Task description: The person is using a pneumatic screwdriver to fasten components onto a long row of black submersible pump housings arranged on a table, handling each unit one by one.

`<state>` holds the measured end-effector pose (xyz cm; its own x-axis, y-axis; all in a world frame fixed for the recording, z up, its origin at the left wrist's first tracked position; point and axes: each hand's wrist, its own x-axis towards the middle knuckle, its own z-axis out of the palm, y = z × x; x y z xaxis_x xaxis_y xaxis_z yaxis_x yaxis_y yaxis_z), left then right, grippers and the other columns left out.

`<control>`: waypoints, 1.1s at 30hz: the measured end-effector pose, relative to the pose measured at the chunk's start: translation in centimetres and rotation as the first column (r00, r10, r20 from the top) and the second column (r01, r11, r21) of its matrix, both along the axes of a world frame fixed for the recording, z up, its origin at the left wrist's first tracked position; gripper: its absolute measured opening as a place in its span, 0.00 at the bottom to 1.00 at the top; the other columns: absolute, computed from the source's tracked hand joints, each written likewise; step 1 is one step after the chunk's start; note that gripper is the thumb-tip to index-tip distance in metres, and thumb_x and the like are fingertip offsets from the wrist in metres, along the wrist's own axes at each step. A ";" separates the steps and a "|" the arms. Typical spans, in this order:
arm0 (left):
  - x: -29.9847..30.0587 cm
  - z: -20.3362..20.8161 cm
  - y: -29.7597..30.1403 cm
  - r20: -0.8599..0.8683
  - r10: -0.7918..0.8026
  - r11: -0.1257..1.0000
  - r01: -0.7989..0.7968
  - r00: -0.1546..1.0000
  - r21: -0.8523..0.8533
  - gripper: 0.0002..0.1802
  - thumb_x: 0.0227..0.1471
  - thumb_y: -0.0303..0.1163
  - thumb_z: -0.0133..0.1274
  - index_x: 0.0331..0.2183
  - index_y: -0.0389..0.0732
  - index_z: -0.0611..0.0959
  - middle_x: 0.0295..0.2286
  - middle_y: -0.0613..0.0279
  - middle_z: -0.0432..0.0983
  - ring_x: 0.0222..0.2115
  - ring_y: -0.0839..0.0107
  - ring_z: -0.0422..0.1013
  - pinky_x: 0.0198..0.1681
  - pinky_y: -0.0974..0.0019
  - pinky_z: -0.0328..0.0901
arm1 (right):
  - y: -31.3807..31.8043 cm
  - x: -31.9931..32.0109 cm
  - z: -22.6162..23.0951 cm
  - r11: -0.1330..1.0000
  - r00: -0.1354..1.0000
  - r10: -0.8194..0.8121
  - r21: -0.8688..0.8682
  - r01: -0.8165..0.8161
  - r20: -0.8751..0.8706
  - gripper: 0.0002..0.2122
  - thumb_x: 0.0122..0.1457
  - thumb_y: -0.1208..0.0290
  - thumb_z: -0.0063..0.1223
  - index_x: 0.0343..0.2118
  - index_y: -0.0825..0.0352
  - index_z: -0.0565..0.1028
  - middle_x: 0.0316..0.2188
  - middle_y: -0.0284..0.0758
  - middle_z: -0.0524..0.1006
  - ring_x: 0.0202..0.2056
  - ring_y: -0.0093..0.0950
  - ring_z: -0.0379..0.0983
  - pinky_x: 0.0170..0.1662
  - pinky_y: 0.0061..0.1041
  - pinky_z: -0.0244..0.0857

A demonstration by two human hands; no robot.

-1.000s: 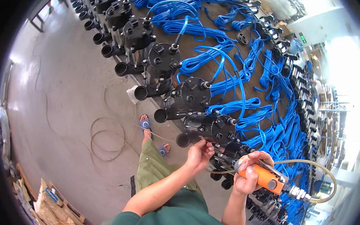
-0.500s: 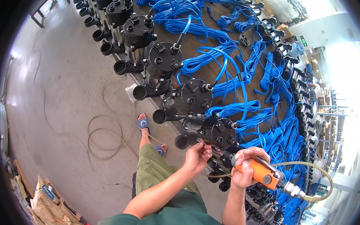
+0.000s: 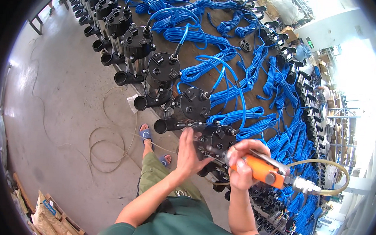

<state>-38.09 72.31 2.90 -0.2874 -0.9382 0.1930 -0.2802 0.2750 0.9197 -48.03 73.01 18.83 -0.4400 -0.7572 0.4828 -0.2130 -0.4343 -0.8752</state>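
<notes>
My right hand (image 3: 241, 165) grips an orange air screwdriver (image 3: 259, 170) by its body. The tool's dark tip points left at the nearest black-and-metal submersible pump (image 3: 221, 138); blur hides whether it touches. Fingers stretched and thumb spread, my left hand (image 3: 187, 153) is at the near side of that pump, holding nothing that I can see. Whether its palm rests on the pump cannot be told. A clear yellowish air hose (image 3: 344, 176) loops from the tool's metal coupling.
More pumps (image 3: 163, 67) line the table edge, side outlets facing the floor. Coiled blue cables (image 3: 203, 69) cover much of the brown tabletop (image 3: 250, 97), around a small black wheel (image 3: 245, 45). An air hose (image 3: 91, 142) lies looped on the grey floor. Cardboard and bags (image 3: 49, 212) sit lower left.
My left hand has gone from pinched fingers to an outstretched palm, moving left. The screwdriver has shifted slightly left with my right hand. The view has shifted a little.
</notes>
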 end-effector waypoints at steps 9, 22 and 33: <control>-1.7 -5.0 -2.3 -0.176 -0.089 0.996 0.085 0.980 -0.031 0.70 0.18 0.28 0.77 0.63 0.31 0.56 0.44 0.47 0.71 0.45 0.47 0.70 0.50 0.53 0.68 | -3.9 0.6 -2.1 0.972 0.976 0.179 0.130 -0.195 0.122 0.16 0.52 0.81 0.49 0.46 0.74 0.69 0.34 0.43 0.77 0.25 0.24 0.72 0.32 0.23 0.69; -0.9 -4.4 -2.5 -0.044 -0.111 0.987 0.105 0.993 -0.125 0.65 0.16 0.32 0.79 0.59 0.29 0.64 0.45 0.43 0.74 0.48 0.43 0.71 0.52 0.51 0.68 | -7.8 -3.0 -1.9 0.977 0.995 -0.098 0.185 0.102 -0.027 0.12 0.53 0.81 0.49 0.42 0.72 0.70 0.31 0.40 0.76 0.26 0.23 0.73 0.33 0.25 0.71; -0.8 -3.8 -2.4 -0.025 -0.139 0.990 0.139 0.990 -0.002 0.66 0.22 0.29 0.78 0.62 0.28 0.59 0.58 0.38 0.64 0.59 0.43 0.63 0.60 0.54 0.64 | 1.5 -2.0 4.2 0.999 0.992 0.043 -0.012 -0.042 0.122 0.16 0.51 0.80 0.53 0.44 0.77 0.70 0.33 0.44 0.77 0.24 0.22 0.73 0.27 0.20 0.70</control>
<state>-38.94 69.87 -0.86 -0.4098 -0.8894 0.2023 -0.2164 0.3103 0.9257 -50.04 74.49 23.00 -0.4638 -0.7720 0.4347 -0.0855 -0.4494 -0.8892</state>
